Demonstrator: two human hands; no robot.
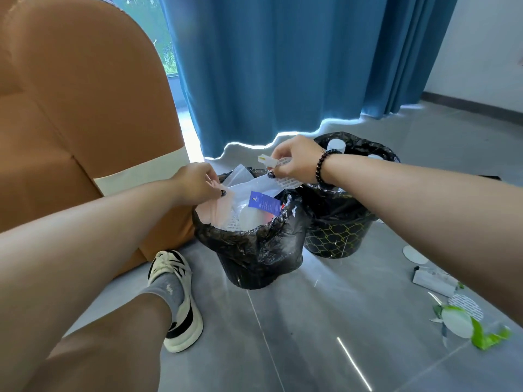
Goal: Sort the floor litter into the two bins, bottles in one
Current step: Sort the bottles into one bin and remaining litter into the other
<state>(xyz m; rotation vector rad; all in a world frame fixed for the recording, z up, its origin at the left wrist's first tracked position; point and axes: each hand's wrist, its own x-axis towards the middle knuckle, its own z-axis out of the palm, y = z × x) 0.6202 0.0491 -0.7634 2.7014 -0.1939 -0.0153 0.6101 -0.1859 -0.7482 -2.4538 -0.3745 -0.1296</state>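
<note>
Two black-lined bins stand on the grey floor. The near bin (pixel 254 250) is full of white plastic wrappers and a blue tag (pixel 264 203). The far bin (pixel 336 236), with a gold net pattern, holds white bottle caps (pixel 336 144). My left hand (pixel 198 183) pinches a white plastic wrapper (pixel 252 185) at the near bin's rim. My right hand (pixel 294 159) pinches small white packaging pieces (pixel 283 172) above the gap between the two bins.
An orange armchair (pixel 85 123) stands close on the left, with my shoe (pixel 175 301) beside it. Blue curtains (pixel 283 66) hang behind the bins. Litter lies on the floor at right: a white disc (pixel 414 254), a flat white packet (pixel 433 280), green-and-white scraps (pixel 467 323).
</note>
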